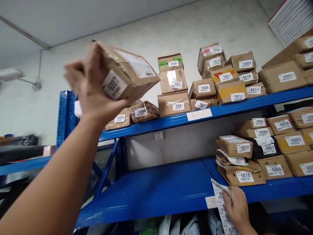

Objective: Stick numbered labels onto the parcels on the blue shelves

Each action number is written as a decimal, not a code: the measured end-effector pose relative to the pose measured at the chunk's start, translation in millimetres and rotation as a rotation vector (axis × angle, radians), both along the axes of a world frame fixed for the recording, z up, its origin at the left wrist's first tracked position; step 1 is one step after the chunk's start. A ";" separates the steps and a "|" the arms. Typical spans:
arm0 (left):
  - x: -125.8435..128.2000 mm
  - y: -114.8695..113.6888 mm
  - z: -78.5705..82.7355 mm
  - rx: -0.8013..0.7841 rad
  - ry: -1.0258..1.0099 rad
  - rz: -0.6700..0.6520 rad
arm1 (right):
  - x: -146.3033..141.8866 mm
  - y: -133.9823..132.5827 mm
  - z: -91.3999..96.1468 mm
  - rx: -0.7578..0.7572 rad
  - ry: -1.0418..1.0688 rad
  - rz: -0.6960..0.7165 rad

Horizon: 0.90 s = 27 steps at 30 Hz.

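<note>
My left hand [91, 88] is raised high and grips a brown cardboard parcel [129, 71] with a white number label, held tilted just in front of the top shelf [171, 120]. Under it lie flat parcels labelled 6009 [119, 119] and 6006 [144, 112]. Low at the right, my right hand [236, 207] is closed on a strip of white number labels [223, 209] at the front edge of the lower shelf [161, 192].
Blue metal shelving fills the view. Several numbered brown parcels are stacked on the top shelf [230, 81] and on the right of the lower shelf [269, 150]. A wall socket [158, 135] sits between the shelves. Bags show below the lower shelf [181, 227].
</note>
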<state>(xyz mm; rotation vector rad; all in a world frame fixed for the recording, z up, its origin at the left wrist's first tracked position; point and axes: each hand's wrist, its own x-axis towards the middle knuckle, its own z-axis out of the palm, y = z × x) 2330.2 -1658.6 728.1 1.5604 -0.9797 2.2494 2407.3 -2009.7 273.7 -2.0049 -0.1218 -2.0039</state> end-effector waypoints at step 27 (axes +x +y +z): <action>105.4 -34.9 94.4 0.161 0.265 0.425 | 18.2 -1.3 -9.5 0.022 -0.047 -0.082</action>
